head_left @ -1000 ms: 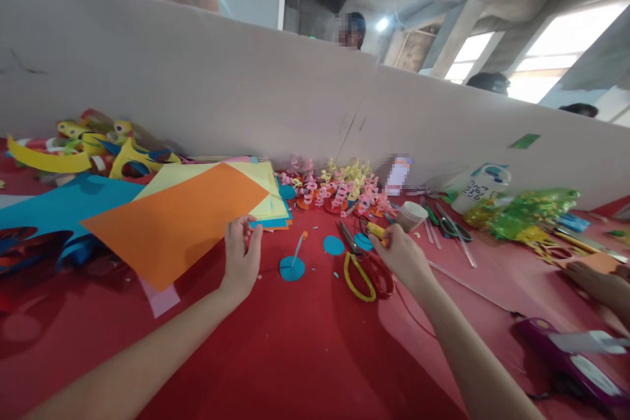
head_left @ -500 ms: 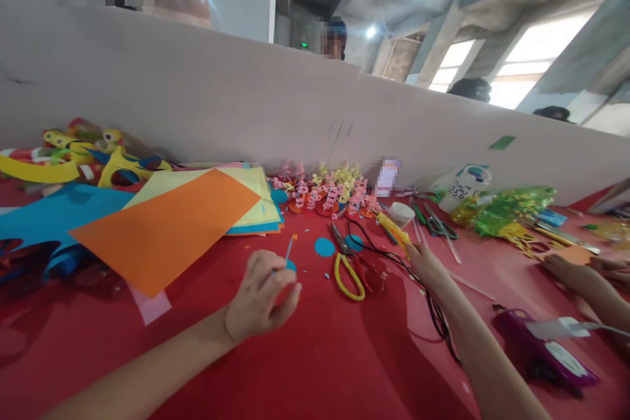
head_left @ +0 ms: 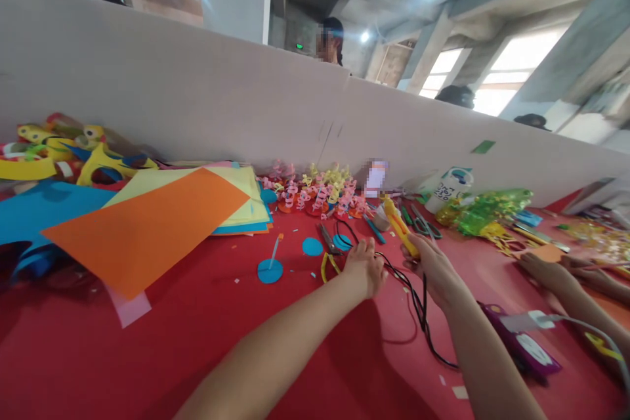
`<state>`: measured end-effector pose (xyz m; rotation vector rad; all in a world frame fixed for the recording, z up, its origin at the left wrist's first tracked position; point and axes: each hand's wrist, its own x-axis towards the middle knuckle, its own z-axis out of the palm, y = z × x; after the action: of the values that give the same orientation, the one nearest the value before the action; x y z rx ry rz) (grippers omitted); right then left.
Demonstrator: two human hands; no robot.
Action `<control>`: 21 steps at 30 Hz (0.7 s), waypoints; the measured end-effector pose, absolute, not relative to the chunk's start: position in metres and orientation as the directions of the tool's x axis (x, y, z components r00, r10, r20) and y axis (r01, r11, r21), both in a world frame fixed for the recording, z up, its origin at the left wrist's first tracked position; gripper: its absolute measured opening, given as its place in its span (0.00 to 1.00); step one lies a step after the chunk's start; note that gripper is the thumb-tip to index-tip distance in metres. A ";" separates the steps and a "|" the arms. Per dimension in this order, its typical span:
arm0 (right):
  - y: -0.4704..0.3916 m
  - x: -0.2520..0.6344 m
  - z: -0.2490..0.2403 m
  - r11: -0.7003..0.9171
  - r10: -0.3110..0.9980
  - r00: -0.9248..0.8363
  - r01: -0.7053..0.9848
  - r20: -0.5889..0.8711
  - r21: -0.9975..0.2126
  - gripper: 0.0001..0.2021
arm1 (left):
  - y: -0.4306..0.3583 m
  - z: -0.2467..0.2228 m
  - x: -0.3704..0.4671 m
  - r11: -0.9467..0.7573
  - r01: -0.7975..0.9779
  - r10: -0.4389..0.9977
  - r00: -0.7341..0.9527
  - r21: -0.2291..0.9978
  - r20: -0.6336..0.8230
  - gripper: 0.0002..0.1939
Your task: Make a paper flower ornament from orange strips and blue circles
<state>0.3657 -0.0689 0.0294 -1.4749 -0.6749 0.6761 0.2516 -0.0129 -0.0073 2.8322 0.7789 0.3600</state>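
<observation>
My right hand (head_left: pixel 436 269) is wrapped around the handle of a yellow glue gun (head_left: pixel 398 223), its nozzle tilted up and away. My left hand (head_left: pixel 363 269) reaches over the scissors (head_left: pixel 331 266), covering part of their handles. Its fingers look loosely bent and apart, with nothing visible in them. Left of it, a blue paper disc (head_left: pixel 270 271) lies on the table with a thin pale stick (head_left: pixel 274 251) standing on it, orange at the top. Flat near the scissor blades are two more blue discs (head_left: pixel 312 247). A black cable (head_left: pixel 424 321) runs below the glue gun.
Orange paper (head_left: pixel 147 230) tops a stack of sheets at left. Pink and yellow paper spirals (head_left: pixel 319 193) stand along the white partition (head_left: pixel 197 92). A purple device (head_left: pixel 526 344) with a white plug lies at right, near another person's hands (head_left: pixel 551 275).
My left hand has moved right, from beside the stick on the blue disc to over the scissors. The glue gun is more upright in my right hand. The view has shifted slightly.
</observation>
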 end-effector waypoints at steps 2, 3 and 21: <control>-0.075 0.363 0.040 0.003 0.766 0.642 -0.034 -0.019 -0.999 0.12 | -0.008 -0.009 0.261 -0.844 0.483 0.525 0.832 0.234 0.177 0.20; -0.077 0.362 0.045 0.008 0.768 0.640 -0.051 -0.026 -0.999 0.13 | -0.006 -0.010 0.263 -0.851 0.472 0.513 0.840 0.229 0.175 0.20; -0.084 0.369 0.136 -0.170 0.810 0.535 -0.178 -0.240 -0.969 0.10 | -0.139 0.008 0.258 -0.750 -0.059 0.098 0.975 0.659 0.200 0.18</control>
<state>0.3690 -0.0843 0.1363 -1.4920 -0.5709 0.9638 0.2581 -0.1391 0.0081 2.4011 0.0271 0.2887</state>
